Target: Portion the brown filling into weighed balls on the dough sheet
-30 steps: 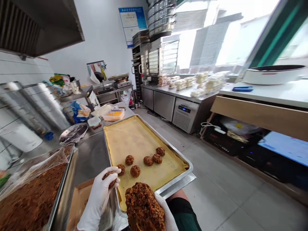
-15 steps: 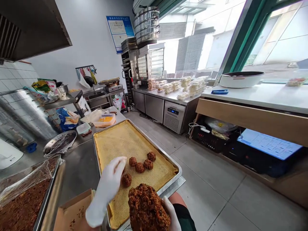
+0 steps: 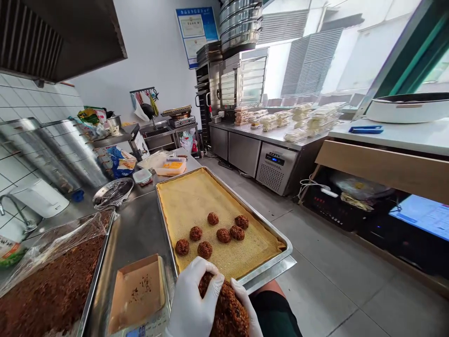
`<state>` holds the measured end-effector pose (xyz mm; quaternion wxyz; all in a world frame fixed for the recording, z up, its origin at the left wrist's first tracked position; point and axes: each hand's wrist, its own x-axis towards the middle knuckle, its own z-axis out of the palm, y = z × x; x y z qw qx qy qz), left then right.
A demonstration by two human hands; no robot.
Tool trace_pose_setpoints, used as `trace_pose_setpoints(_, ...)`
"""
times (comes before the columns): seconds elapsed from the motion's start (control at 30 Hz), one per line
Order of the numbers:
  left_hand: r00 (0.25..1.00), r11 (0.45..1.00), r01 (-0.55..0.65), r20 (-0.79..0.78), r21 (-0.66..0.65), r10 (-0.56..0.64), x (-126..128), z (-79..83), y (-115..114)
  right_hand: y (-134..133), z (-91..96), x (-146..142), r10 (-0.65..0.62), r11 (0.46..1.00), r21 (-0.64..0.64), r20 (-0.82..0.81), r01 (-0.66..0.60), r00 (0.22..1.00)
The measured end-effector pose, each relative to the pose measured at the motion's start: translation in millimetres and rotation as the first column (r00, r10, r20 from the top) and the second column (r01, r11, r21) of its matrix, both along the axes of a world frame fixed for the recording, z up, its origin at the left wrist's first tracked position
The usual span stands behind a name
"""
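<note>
A large lump of dark brown, sticky mixture [image 3: 228, 311] sits low in front of me, at the tray's near end. My right hand [image 3: 248, 304], in a white glove, cups it from the right side. My left hand [image 3: 194, 292], gloved too, presses on its upper left with thumb and fingers bent into the mixture; the fingertips are partly hidden. Just beyond lies a metal tray [image 3: 257, 274] lined with a yellow mesh mat [image 3: 189, 196]. Several small brown balls [image 3: 205, 250] rest on the mat, grouped in its nearer half.
Left of the tray, a cardboard tray [image 3: 135, 292] with brown crumbs stands on a digital scale [image 3: 140, 330]. Farther left is a big pan of brown mixture [image 3: 52, 285], partly under plastic film. A food box [image 3: 171, 166] and a small lidded container [image 3: 142, 176] stand past the tray.
My left hand has come back from the balls on the mat to the lump in my right hand. A ball it had covered now shows. The view has turned left.
</note>
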<state>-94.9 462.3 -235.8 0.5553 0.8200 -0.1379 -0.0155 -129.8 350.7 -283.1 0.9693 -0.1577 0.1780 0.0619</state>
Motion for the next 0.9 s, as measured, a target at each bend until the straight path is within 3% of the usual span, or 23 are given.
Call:
trace_pose_setpoints(0.23, 0.978, 0.972, -0.180, 0.132, 0.153, 0.160, -5.1, -18.6, 22.7, 15.8, -13.1, -8.5, 0.122, 0.990, -0.068, -0.033, -0.124, 0.992)
trace_pose_setpoints(0.4, 0.881, 0.918, -0.368, 0.370, 0.149, 0.293, -7.0, -13.8, 28.9, 23.3, -4.2, -8.8, -0.037, 0.993, -0.115, -0.046, 0.032, 0.998)
trace_pose_setpoints(0.5, 0.875, 0.948, -0.293, 0.435, 0.128, 0.211, -11.1, 3.1, 33.1, 25.4, 7.8, -11.3, -0.066, 0.995, -0.076, -0.006, 0.066, 0.998)
trace_pose_setpoints(0.6, 0.917, 0.965, -0.186, 0.386, 0.187, 0.101, -17.9, 15.8, 41.3, 22.9, 13.6, -15.2, -0.009, 1.000, 0.006, 0.045, 0.008, 0.999)
trace_pose_setpoints(0.73, 0.980, 0.977, -0.058, 0.196, 0.203, 0.017, -29.7, 16.7, 53.1, 16.5, 10.0, -20.0, 0.117, 0.989, 0.080, 0.088, -0.124, 0.989)
trace_pose_setpoints(0.9, 0.991, 0.967, 0.056, 0.103, 0.249, -0.084, -36.4, 21.2, 60.9, 17.1, 6.1, -21.8, 0.137, 0.990, 0.022, 0.109, -0.140, 0.985)
